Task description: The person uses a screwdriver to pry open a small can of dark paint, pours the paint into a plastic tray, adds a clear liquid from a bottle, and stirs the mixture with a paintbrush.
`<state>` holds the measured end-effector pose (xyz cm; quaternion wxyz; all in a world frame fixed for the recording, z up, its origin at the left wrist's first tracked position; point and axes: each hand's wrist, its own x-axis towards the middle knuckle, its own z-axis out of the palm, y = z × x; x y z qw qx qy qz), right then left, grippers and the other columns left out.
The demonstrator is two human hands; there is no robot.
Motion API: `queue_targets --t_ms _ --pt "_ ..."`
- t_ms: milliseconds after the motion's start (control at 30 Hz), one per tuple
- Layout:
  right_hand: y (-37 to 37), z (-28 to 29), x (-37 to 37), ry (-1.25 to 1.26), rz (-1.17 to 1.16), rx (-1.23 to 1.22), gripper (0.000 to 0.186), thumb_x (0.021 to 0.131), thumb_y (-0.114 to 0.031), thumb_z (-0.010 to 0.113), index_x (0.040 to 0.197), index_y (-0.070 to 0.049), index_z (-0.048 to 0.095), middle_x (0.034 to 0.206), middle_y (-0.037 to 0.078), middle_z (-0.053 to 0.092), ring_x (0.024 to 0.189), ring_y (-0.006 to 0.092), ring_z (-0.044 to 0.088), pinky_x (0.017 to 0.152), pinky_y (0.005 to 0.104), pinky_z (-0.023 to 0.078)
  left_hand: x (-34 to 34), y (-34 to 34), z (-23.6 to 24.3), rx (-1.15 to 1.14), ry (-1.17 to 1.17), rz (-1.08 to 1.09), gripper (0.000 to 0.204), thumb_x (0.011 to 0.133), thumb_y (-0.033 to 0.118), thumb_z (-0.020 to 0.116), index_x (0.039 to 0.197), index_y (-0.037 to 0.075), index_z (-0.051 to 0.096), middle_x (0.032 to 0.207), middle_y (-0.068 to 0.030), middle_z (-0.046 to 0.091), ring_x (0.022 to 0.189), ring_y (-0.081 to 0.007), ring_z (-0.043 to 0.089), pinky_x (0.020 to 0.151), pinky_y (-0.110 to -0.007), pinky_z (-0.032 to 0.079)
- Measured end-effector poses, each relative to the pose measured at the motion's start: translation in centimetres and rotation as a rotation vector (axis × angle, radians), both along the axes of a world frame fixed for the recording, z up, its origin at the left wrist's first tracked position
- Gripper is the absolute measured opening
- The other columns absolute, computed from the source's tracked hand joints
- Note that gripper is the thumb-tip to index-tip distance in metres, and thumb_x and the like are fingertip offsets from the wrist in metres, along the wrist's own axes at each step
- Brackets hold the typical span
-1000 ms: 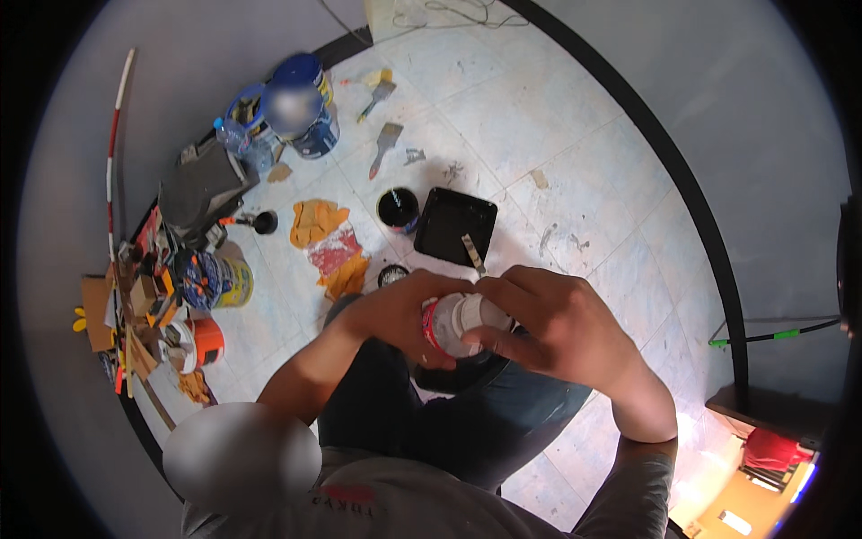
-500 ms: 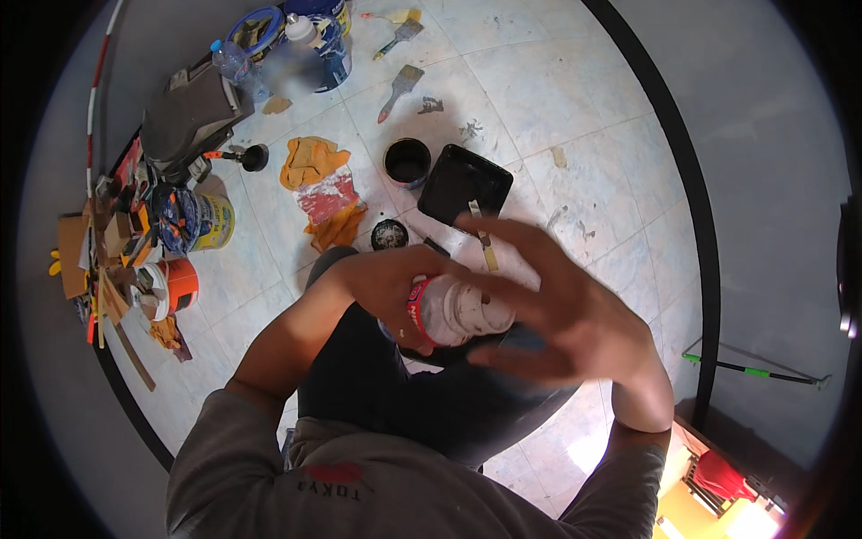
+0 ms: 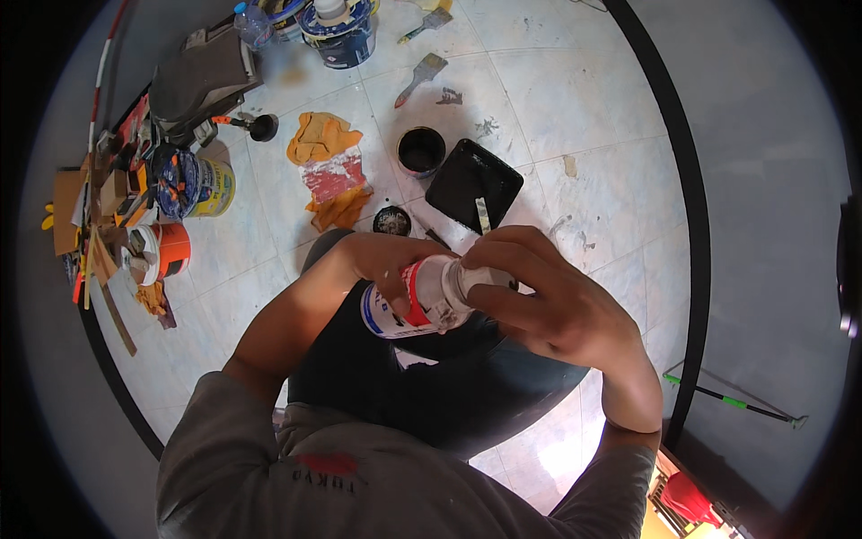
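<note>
A white plastic bottle (image 3: 433,286) with a red and blue label lies tilted across my lap, its cap end toward the right. Around its body my left hand (image 3: 388,268) is wrapped, fingers closed. My right hand (image 3: 561,310) is curled over the cap end and grips it; the hand hides much of the cap. Just beyond my hands sits a black paint tray (image 3: 467,180) with a stained paint stick (image 3: 483,216) at its near edge. A dark-filled open tin (image 3: 421,153) stands left of the tray, and a small round lid (image 3: 391,221) rests nearer my left forearm.
Orange cloths (image 3: 325,137) lie left of the tin. Two paintbrushes (image 3: 420,79) lie farther off. Buckets (image 3: 338,40), a grey bag (image 3: 202,90), an orange-labelled pail (image 3: 171,251) and piled tools line the left wall. A green-and-black pole (image 3: 732,402) leans at the right wall.
My right hand came down from above the bottle, fingers spread, and closed on the cap end. The bottle shifted left, showing more of its label. The view tilted slightly.
</note>
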<state>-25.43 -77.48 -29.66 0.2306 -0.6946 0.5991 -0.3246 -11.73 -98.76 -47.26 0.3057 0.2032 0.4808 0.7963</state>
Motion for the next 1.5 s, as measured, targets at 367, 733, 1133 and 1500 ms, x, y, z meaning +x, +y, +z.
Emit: queue_targets --t_ms 367,733,1133,1500 --pt "2.6 0.0 2.6 0.437 0.078 -0.447 0.039 0.068 -0.009 0.093 0.100 -0.020 0.074 0.126 0.007 0.064 0.127 0.0402 0.068 0.102 0.0552 0.069 3.4 6.8 -2.6 1.144 -0.450 -0.394 0.108 0.066 0.043 0.103 0.143 -0.015 0.054 0.124 -0.0279 0.071 0.110 -0.0395 0.075 0.090 -0.051 0.062" --pt "6.0 0.1 -3.6 0.209 -0.443 -0.338 0.057 0.070 0.008 0.085 0.125 0.004 0.070 0.130 0.021 0.066 0.118 0.0366 0.072 0.099 0.0439 0.061 -1.9 2.1 -0.3 0.368 0.329 -0.085 0.098 0.062 0.044 0.106 0.138 -0.006 0.069 0.131 -0.0183 0.071 0.126 -0.0296 0.067 0.108 -0.043 0.050" --pt "17.5 -44.9 -6.2 -0.238 -1.442 0.098 0.030 0.080 -0.008 0.095 0.095 -0.001 0.070 0.109 0.016 0.073 0.102 0.0284 0.073 0.086 0.0397 0.062 0.5 1.5 -3.0 -0.409 0.099 0.830 0.094 0.061 0.006 0.103 0.145 0.005 0.060 0.142 -0.0084 0.067 0.133 -0.0207 0.063 0.115 -0.038 0.049" --pt "16.0 -43.9 -4.8 0.074 -1.203 0.082 0.054 0.073 0.001 0.090 0.121 -0.002 0.065 0.121 0.020 0.068 0.118 0.0449 0.065 0.104 0.0480 0.052 -1.3 3.7 -0.6 -0.909 0.322 1.160 0.084 0.061 0.012 0.102 0.138 0.008 0.068 0.134 -0.0128 0.065 0.124 -0.0300 0.067 0.106 -0.041 0.054"
